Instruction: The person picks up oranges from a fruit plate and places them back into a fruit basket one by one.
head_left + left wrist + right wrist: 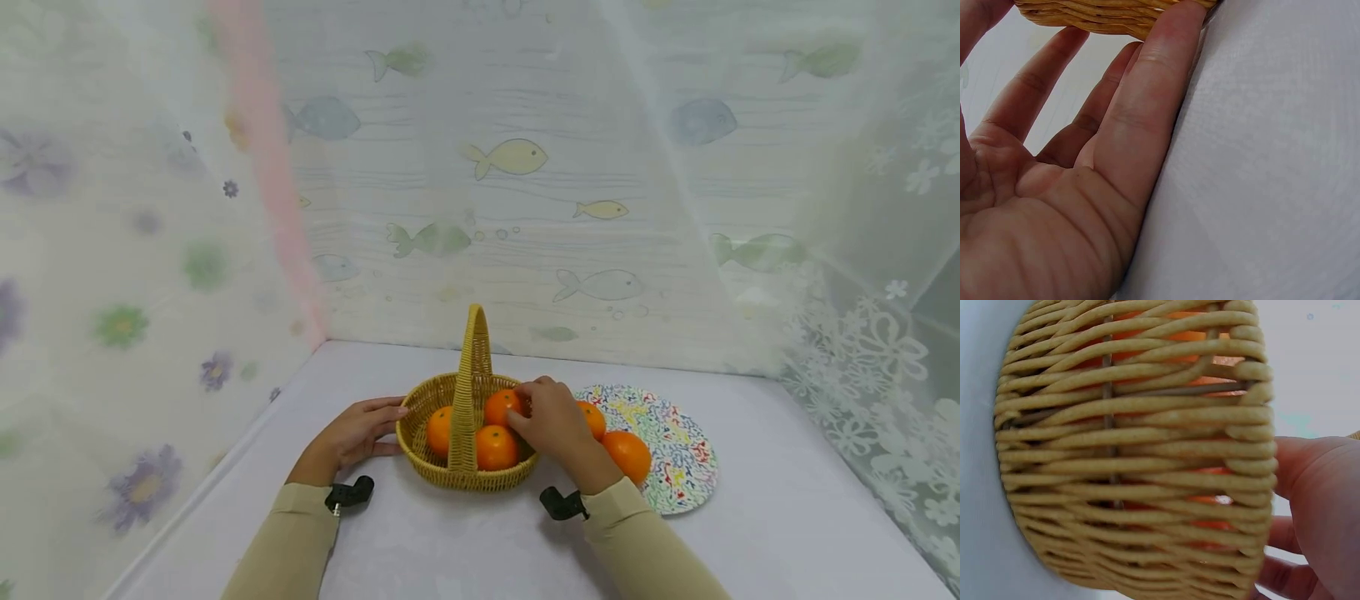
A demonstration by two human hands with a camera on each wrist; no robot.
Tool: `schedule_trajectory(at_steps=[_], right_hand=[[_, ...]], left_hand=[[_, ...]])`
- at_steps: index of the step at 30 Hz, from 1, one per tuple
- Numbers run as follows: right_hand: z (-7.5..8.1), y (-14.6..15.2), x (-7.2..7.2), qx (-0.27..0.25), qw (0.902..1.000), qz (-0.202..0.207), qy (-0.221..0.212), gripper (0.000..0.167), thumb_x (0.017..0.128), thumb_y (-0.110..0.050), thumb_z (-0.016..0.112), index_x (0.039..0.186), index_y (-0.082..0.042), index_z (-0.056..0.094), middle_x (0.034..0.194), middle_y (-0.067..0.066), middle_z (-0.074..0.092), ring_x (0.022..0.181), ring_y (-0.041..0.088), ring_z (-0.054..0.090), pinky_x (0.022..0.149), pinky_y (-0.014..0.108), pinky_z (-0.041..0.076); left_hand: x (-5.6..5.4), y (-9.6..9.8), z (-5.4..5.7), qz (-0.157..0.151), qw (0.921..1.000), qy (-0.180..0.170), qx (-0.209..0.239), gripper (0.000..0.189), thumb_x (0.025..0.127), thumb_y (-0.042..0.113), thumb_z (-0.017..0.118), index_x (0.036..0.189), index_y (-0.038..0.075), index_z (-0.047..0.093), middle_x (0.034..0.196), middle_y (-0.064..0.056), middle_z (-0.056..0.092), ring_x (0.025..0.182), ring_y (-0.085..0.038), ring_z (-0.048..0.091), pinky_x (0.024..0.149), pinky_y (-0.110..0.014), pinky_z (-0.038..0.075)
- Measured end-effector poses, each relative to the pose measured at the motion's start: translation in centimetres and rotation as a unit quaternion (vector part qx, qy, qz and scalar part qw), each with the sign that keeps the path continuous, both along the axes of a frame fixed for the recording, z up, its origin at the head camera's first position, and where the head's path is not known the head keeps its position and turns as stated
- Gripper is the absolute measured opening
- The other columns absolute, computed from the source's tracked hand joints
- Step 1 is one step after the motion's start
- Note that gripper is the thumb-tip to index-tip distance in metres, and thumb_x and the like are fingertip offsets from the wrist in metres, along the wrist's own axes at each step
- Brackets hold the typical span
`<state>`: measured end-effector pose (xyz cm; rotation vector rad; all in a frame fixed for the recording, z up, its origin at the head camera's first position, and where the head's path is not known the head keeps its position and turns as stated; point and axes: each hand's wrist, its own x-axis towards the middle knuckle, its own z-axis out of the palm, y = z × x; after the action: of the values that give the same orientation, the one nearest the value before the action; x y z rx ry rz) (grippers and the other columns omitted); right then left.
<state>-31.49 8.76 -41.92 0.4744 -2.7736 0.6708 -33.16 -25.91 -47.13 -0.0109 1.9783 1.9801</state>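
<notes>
A yellow woven basket [465, 481] with a tall arched handle stands on the table in the head view. Inside it lie an orange [438, 431] at the left and another orange [497, 448] at the front. My right hand [553, 421] reaches over the right rim, thumb and fingers around a third orange [502, 407] at the back right of the basket. Fairly straight fingers of my left hand [360, 431] rest against the basket's left side. The left wrist view has them touching the woven wall [1097, 17], with the hand's edge along the table.
Right of the basket, a round white plate [678, 442] with multicoloured squiggles bears an orange [627, 456] and, partly behind my right hand, another orange [592, 419]. A white cloth [420, 550] covers the table. Patterned curtains [517, 250] hang behind and at both sides.
</notes>
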Motion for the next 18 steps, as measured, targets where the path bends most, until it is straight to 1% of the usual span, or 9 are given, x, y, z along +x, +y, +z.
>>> schedule_trajectory(at_steps=[5,8,12,15,18], right_hand=[[0.7,0.9,0.2,0.013,0.9995,0.008,0.027,0.034,0.091,-0.032,0.075,0.117,-0.011,0.078,0.118,0.012,0.071,0.106,0.033,0.065,0.092,0.046,0.059],[1.0,1.4,0.4,0.028,0.9993,0.001,0.026,0.032,0.092,-0.033,0.074,0.115,-0.011,0.078,0.119,0.012,0.071,0.108,0.034,0.064,0.091,0.046,0.059],[1.3,2.2,0.8,0.019,0.9996,-0.004,0.019,0.031,0.092,-0.033,0.074,0.114,-0.012,0.078,0.123,0.012,0.069,0.11,0.034,0.063,0.088,0.047,0.06],[1.2,2.9,0.9,0.019,0.9993,-0.005,0.031,0.03,0.09,-0.032,0.075,0.113,-0.012,0.077,0.123,0.011,0.069,0.108,0.033,0.063,0.087,0.046,0.06],[1.2,3.7,1.1,0.029,0.9987,-0.003,0.041,0.032,0.089,-0.031,0.077,0.114,-0.011,0.077,0.123,0.011,0.069,0.102,0.031,0.063,0.082,0.043,0.059]], left_hand=[[-0.3,0.1,-0.3,0.0,1.0,0.001,0.003,0.064,0.097,0.03,0.074,0.153,0.008,0.05,0.15,-0.014,0.057,0.122,-0.024,0.067,0.094,-0.051,0.06],[-0.3,0.2,-0.4,-0.006,0.9999,0.008,0.002,0.065,0.098,0.031,0.073,0.153,0.007,0.048,0.15,-0.014,0.057,0.122,-0.024,0.067,0.095,-0.052,0.06],[-0.3,0.1,-0.5,-0.006,1.0,0.007,0.003,0.065,0.098,0.031,0.073,0.153,0.007,0.049,0.149,-0.013,0.058,0.121,-0.023,0.067,0.094,-0.051,0.06],[-0.3,0.1,-0.5,-0.004,1.0,0.006,0.005,0.065,0.098,0.031,0.074,0.153,0.007,0.049,0.149,-0.013,0.058,0.121,-0.024,0.068,0.094,-0.051,0.06],[-0.2,0.0,-0.4,0.0,1.0,0.007,0.004,0.065,0.097,0.031,0.074,0.153,0.007,0.049,0.149,-0.013,0.059,0.121,-0.023,0.068,0.094,-0.052,0.06]])
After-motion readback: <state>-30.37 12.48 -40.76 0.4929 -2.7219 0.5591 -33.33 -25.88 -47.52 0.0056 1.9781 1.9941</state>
